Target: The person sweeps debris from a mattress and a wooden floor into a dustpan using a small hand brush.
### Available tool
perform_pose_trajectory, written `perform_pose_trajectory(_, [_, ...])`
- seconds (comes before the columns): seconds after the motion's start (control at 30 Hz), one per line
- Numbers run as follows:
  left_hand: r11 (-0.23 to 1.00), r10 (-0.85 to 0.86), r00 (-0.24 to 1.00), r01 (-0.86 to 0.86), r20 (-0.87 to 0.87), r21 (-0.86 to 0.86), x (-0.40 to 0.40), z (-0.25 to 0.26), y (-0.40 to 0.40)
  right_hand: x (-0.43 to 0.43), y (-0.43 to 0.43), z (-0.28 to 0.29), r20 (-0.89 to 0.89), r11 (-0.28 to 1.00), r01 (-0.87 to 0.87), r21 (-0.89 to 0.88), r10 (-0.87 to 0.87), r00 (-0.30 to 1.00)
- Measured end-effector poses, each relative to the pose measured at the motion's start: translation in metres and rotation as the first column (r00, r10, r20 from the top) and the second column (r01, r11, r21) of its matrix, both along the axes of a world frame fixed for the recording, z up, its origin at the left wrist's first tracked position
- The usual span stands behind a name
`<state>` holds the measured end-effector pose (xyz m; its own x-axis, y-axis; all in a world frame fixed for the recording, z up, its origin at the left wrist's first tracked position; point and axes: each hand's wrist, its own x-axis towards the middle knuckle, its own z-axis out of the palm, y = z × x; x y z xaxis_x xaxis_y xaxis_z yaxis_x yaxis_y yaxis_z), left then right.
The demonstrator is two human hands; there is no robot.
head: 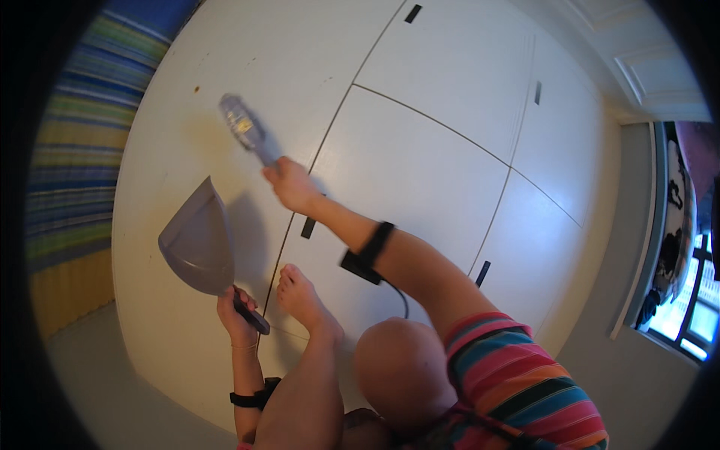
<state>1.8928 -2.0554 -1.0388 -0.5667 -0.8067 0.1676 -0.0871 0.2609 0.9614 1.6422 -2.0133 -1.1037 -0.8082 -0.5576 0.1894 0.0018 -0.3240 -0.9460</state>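
My left hand (235, 318) grips the dark handle of a grey dustpan (199, 242). The pan's open side faces up and to the left, over pale panels (416, 146), on which it casts a shadow. In my right hand (295, 185) is a grey hand brush (244, 124), blurred by motion. Its head points toward the upper left and has shiny, yellowish patches; its bristles cannot be made out. The brush is above the dustpan and apart from it. Whether either tool touches the panels is unclear.
Thin seams divide the panels, and dark inset handles (307, 227) sit along them. A brown spot (196, 89) marks the surface. Striped fabric (90, 169) hangs at the left. My bare foot (298, 295) rests near the dustpan. A window (694, 304) is at the right.
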Motion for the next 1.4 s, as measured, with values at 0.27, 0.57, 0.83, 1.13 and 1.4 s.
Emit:
perform_pose_trajectory(0.27, [0.995,0.091,0.996,-0.090,-0.021,0.050,0.026,0.004,-0.014,0.067,0.153,-0.196,0.893,0.789,0.607,0.094,-0.337,0.299])
perform_pose_trajectory(0.57, [0.995,0.094,0.992,-0.091,-0.087,0.038,0.020,0.005,-0.010,0.099,-0.002,-0.071,0.275,0.998,-0.065,-0.007,0.064,0.959])
perform_pose_trajectory(0.83, [0.986,0.164,0.984,-0.165,-0.070,-0.012,0.046,0.008,-0.016,0.043,0.021,-0.011,0.247,0.983,0.020,-0.181,0.026,0.969])
perform_pose_trajectory(1.13, [0.997,0.058,0.997,-0.055,-0.041,0.053,-0.018,-0.017,-0.007,-0.101,0.011,-0.127,0.163,0.859,0.446,0.252,-0.492,0.855])
perform_pose_trajectory(1.4, [0.998,0.034,0.999,-0.033,-0.001,0.051,-0.036,0.019,-0.027,-0.032,0.025,0.034,-0.084,0.998,0.000,0.058,0.005,0.996])
